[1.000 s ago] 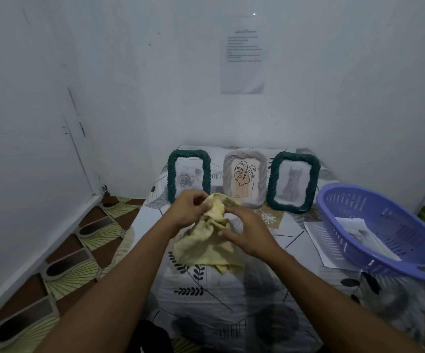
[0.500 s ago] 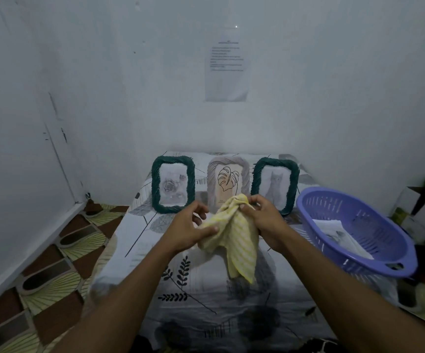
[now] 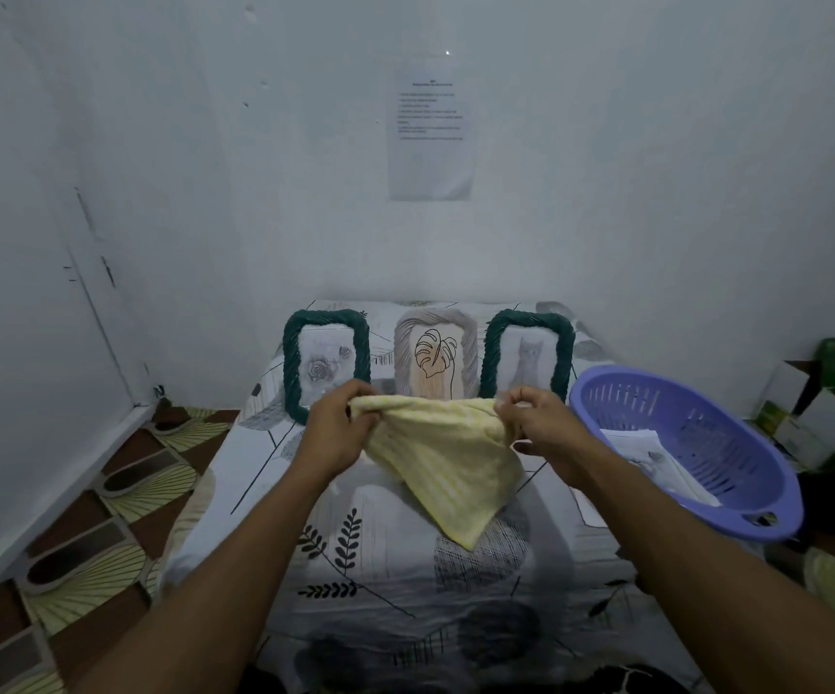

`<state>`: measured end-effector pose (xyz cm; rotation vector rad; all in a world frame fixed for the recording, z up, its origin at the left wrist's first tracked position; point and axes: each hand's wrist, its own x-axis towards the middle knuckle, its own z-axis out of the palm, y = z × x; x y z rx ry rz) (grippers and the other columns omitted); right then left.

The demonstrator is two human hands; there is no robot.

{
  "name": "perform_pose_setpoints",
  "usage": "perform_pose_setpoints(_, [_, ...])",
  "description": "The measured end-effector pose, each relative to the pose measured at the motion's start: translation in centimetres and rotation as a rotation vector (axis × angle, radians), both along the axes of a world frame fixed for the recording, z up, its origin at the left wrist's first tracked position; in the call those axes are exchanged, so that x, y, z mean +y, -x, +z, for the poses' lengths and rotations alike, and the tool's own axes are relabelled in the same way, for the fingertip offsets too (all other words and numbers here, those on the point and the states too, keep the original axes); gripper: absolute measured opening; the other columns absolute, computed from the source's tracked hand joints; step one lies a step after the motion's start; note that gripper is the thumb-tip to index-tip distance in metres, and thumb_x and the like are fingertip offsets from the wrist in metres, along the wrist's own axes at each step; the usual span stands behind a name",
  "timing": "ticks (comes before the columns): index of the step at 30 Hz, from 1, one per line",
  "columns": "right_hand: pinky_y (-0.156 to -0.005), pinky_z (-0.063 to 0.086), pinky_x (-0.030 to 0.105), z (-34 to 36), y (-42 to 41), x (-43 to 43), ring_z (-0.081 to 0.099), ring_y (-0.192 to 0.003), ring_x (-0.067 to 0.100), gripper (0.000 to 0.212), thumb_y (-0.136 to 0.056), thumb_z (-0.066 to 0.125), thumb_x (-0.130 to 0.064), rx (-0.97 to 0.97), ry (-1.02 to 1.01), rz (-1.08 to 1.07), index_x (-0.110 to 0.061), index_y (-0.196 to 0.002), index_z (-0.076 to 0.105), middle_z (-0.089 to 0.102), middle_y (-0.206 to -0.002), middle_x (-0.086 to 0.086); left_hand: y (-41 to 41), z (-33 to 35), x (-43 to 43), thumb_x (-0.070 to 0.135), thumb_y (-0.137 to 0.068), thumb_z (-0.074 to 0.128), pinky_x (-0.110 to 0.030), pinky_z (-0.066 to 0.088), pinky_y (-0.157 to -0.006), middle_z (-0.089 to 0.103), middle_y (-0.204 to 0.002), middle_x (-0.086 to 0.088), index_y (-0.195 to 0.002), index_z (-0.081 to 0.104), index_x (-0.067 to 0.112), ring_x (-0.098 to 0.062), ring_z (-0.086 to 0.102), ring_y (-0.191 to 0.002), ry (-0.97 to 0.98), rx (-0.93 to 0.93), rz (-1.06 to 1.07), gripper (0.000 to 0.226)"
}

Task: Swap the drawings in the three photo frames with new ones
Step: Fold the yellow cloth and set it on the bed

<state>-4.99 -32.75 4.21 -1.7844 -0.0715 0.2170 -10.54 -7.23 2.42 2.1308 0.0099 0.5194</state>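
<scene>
Three photo frames stand in a row at the back of the covered table. The left green frame (image 3: 326, 363) holds a rose drawing, the middle grey frame (image 3: 435, 358) a leaf drawing, the right green frame (image 3: 528, 355) a cat drawing. In front of them I hold a yellow cloth (image 3: 443, 463) stretched out between both hands. My left hand (image 3: 338, 428) pinches its left corner and my right hand (image 3: 538, 420) pinches its right corner. The cloth hangs down to a point above the table.
The table wears a white leaf-print sheet (image 3: 380, 558). A purple plastic basket (image 3: 686, 443) with paper sheets (image 3: 651, 458) inside sits at the right. Cardboard boxes (image 3: 826, 398) stand at the far right. A printed sheet (image 3: 430, 132) hangs on the wall. Patterned floor tiles (image 3: 105, 518) lie to the left.
The cloth was bunched between my hands. My hands have moved apart and the cloth is spread out between them.
</scene>
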Motion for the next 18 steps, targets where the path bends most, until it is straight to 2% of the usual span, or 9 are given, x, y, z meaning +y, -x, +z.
perform_pose_setpoints(2, [-0.066, 0.045, 0.032, -0.1, -0.1, 0.1, 0.049, -0.083, 0.024, 0.015, -0.098, 0.051, -0.021, -0.018, -0.052, -0.041, -0.015, -0.084, 0.054, 0.055, -0.093, 0.012, -0.1, 0.3, 0.0, 0.001, -0.085, 0.062, -0.028, 0.048, -0.07, 0.064, -0.094, 0.002, -0.098, 0.064, 0.016, -0.012, 0.057, -0.083, 0.029, -0.045, 0.049, 0.019])
perform_pose_setpoints(5, [-0.066, 0.047, 0.033, -0.1, -0.5, 0.2, 0.052, -0.081, 0.024, 0.022, -0.102, 0.041, -0.018, -0.009, -0.202, -0.148, -0.015, -0.082, 0.048, 0.053, -0.092, 0.011, -0.4, 0.2, 0.3, -0.003, -0.082, 0.065, -0.029, 0.049, -0.077, 0.062, -0.106, 0.0, -0.106, 0.062, 0.017, -0.016, 0.058, -0.091, -0.008, -0.084, 0.104, 0.031])
perform_pose_setpoints(8, [-0.063, 0.049, 0.035, 0.1, -0.8, -0.5, 0.052, -0.077, 0.024, 0.018, -0.103, 0.039, -0.019, -0.016, -0.313, -0.258, -0.008, -0.094, 0.05, 0.052, -0.089, 0.013, -0.6, -0.1, 0.9, 0.002, -0.081, 0.07, -0.031, 0.05, -0.079, 0.057, -0.111, -0.003, -0.114, 0.063, 0.012, -0.018, 0.059, -0.091, -0.069, -0.045, 0.169, 0.035])
perform_pose_setpoints(10, [-0.062, 0.05, 0.037, 0.1, -1.1, -1.0, 0.053, -0.081, 0.025, 0.018, -0.102, 0.041, -0.019, -0.045, -0.291, -0.306, -0.004, -0.103, 0.052, 0.053, -0.091, 0.014, -0.5, -0.4, 1.4, 0.009, -0.083, 0.069, -0.033, 0.052, -0.076, 0.064, -0.097, -0.002, -0.1, 0.066, 0.012, -0.02, 0.061, -0.084, -0.07, 0.015, 0.191, 0.017])
perform_pose_setpoints(12, [-0.065, 0.05, 0.04, 0.0, -1.3, -1.2, 0.054, -0.082, 0.026, 0.017, -0.102, 0.043, -0.021, -0.06, -0.252, -0.32, -0.007, -0.103, 0.053, 0.054, -0.093, 0.014, -0.3, -0.5, 1.7, 0.015, -0.088, 0.065, -0.037, 0.055, -0.07, 0.066, -0.085, -0.005, -0.087, 0.064, 0.013, -0.022, 0.062, -0.077, -0.001, 0.102, 0.169, 0.002])
perform_pose_setpoints(15, [-0.067, 0.048, 0.039, 0.1, -1.5, -1.2, 0.053, -0.081, 0.025, 0.012, -0.1, 0.047, -0.022, -0.08, -0.198, -0.308, -0.012, -0.099, 0.054, 0.055, -0.094, 0.013, -0.2, -0.6, 1.5, 0.017, -0.093, 0.059, -0.03, 0.05, -0.056, 0.066, -0.089, -0.013, -0.087, 0.058, 0.013, -0.021, 0.061, -0.072, 0.136, 0.171, 0.107, 0.007])
perform_pose_setpoints(17, [-0.065, 0.048, 0.037, 0.4, -1.5, -1.3, 0.054, -0.081, 0.023, 0.007, -0.097, 0.052, -0.018, -0.095, -0.152, -0.268, -0.015, -0.103, 0.054, 0.056, -0.097, 0.011, -0.1, -0.3, 1.2, 0.015, -0.093, 0.059, -0.027, 0.049, -0.059, 0.065, -0.095, -0.012, -0.092, 0.057, 0.014, -0.019, 0.061, -0.078, 0.22, 0.162, 0.088, 0.002])
perform_pose_setpoints(18, [-0.064, 0.048, 0.037, 0.5, -1.5, -1.4, 0.055, -0.081, 0.023, 0.014, -0.094, 0.055, -0.013, -0.093, -0.15, -0.225, -0.017, -0.107, 0.054, 0.057, -0.098, 0.01, -0.2, -0.1, 1.3, 0.013, -0.092, 0.06, -0.029, 0.052, -0.063, 0.064, -0.098, -0.011, -0.095, 0.058, 0.016, -0.02, 0.06, -0.084, 0.265, 0.145, 0.078, 0.004])
